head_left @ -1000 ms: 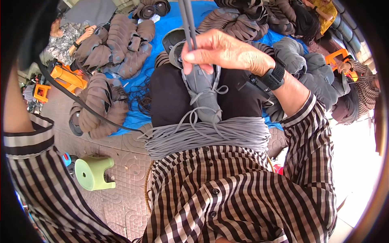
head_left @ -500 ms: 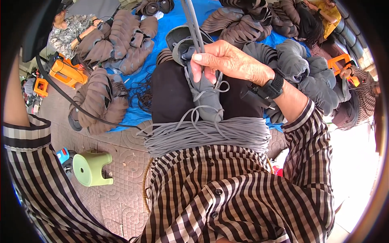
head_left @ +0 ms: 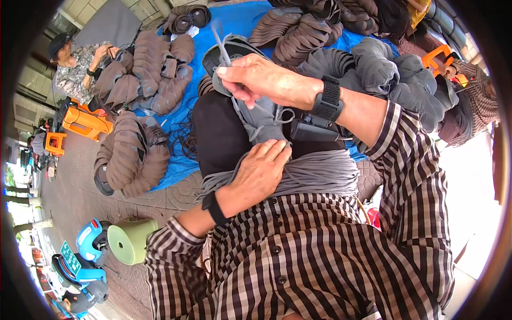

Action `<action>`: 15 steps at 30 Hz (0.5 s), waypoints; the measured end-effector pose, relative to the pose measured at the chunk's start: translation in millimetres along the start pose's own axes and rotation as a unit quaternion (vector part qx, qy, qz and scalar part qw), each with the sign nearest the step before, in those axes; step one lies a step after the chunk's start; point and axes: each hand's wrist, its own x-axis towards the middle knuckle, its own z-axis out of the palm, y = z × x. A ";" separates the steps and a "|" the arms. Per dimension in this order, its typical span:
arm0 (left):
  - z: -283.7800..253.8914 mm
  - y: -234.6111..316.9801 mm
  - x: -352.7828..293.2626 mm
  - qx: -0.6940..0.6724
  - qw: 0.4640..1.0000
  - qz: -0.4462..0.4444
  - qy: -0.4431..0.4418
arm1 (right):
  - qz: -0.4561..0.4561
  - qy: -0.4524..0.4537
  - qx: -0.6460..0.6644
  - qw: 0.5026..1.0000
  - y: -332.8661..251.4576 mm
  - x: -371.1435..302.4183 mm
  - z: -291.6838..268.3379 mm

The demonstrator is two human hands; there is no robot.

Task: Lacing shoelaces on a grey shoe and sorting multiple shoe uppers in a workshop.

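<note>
A grey shoe upper (head_left: pixel 265 128), part-laced, lies toe toward me on my lap between dark trouser legs. My left hand (head_left: pixel 258 170) covers its toe end, fingers close together and bent over it, the thumb hidden. Above the upper's collar, my right hand (head_left: pixel 266 80) is closed in a pinch on a grey shoelace (head_left: pixel 221 45), whose free ends stick up blurred past the fingers. A slack loop of lace stands out at the upper's right side. Across my lap lies a thick bundle of grey laces (head_left: pixel 325 173), partly under my left hand.
Stacks of brown shoe uppers (head_left: pixel 152 64) and grey uppers (head_left: pixel 373 64) lie on a blue tarp (head_left: pixel 176 160) ahead. A green stool (head_left: pixel 128 242) stands at left. One person (head_left: pixel 74 69) works far left; another's striped sleeve (head_left: pixel 477 85) shows at right. Orange stools (head_left: pixel 85 122) stand beyond.
My left hand has come in from the left and now rests on the shoe's toe. My right hand has shifted left, and the lace ends above it have dropped lower.
</note>
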 end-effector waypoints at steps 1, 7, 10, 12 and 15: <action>7.9 -2.9 -0.5 -0.003 1.000 0.005 0.000 | 0.000 0.010 0.006 1.000 0.8 -0.3 -2.2; 16.1 -9.8 1.2 -0.014 0.997 -0.036 -0.066 | -0.011 0.025 -0.022 0.999 -16.5 2.2 0.6; 15.8 -10.3 -0.5 -0.049 0.995 -0.048 -0.073 | -0.045 0.061 -0.055 0.996 -56.5 10.6 0.0; 17.0 -9.7 0.8 -0.038 0.996 -0.046 -0.067 | -0.046 0.066 -0.087 0.993 -58.4 19.9 -15.2; 18.9 -14.2 -2.3 -0.044 0.995 -0.059 -0.068 | -0.008 0.072 -0.032 0.997 -69.7 27.7 -19.7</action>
